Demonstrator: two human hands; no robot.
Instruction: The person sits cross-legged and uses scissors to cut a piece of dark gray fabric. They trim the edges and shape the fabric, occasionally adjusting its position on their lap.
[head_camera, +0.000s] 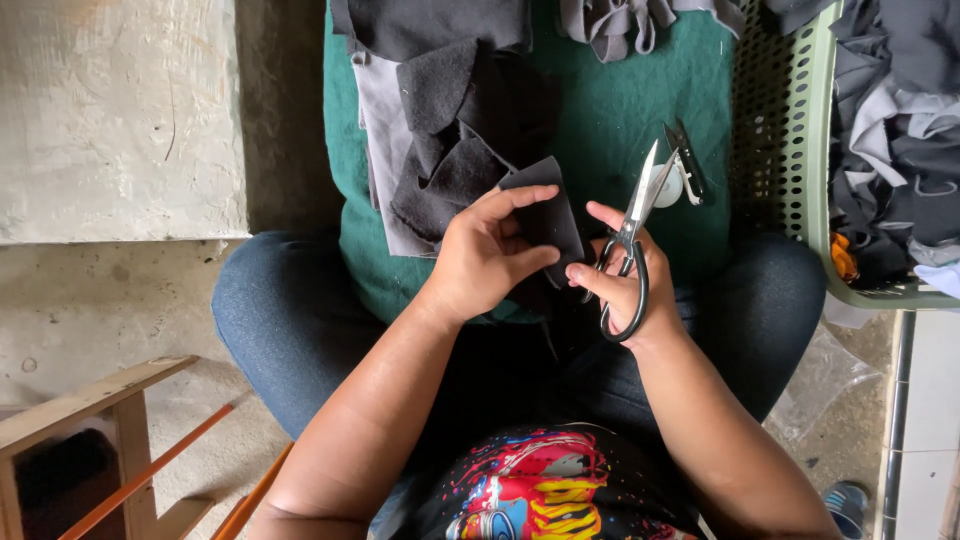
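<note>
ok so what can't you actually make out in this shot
Head view, the only one:
- Dark fabric piece: its lower part is hidden behind the left hand.
- Scissors: one handle loop is covered by the right hand.
- White object behind the blades: partly hidden, too small to identify.
- Green basket: cut off by the top and right edges.
- Wooden frame: cut off at the bottom left.

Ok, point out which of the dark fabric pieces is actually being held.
The small black felt rectangle, pinched in the left hand beside the scissors; the other dark fabric pieces lie loose on the green cloth.
</note>
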